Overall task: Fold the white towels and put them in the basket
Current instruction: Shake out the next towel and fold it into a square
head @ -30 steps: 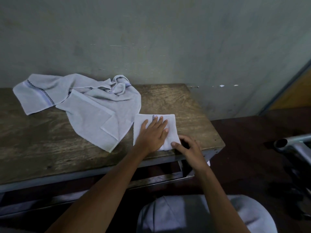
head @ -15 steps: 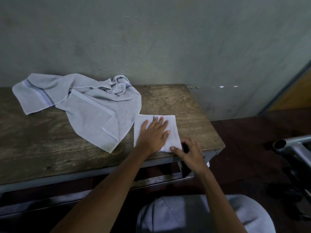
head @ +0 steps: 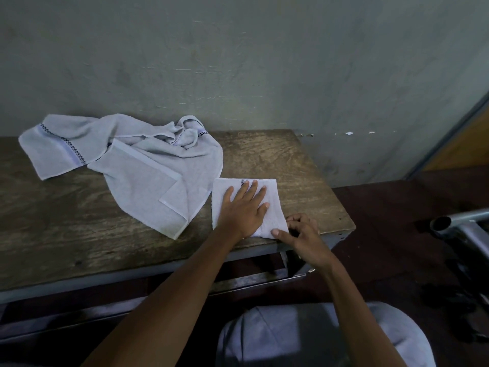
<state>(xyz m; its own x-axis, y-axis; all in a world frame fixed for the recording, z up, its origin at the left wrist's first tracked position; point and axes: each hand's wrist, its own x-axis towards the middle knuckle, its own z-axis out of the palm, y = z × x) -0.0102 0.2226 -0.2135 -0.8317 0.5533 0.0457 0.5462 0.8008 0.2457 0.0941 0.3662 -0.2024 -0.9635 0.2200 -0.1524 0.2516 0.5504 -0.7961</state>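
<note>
1. Fingers (head: 251,188) of my left hand (head: 242,210) are spread out flat, palm down, pressing on the folded towel (head: 274,207); they grip nothing.
2. Thumb and forefinger of my right hand (head: 301,235) pinch the near right corner of that folded towel, with the other fingers curled in behind.
3. Both forearms reach forward from my body, the left one angled in from the lower left, the right one from the lower right.
4. That small square of folded towel lies near the front right corner of the wooden desk (head: 304,165).
5. Just to its left, a loose towel (head: 148,165) sprawls crumpled across the desk, its checkered stripe showing.
6. Behind the desk stands a scuffed wall (head: 238,62).
</note>
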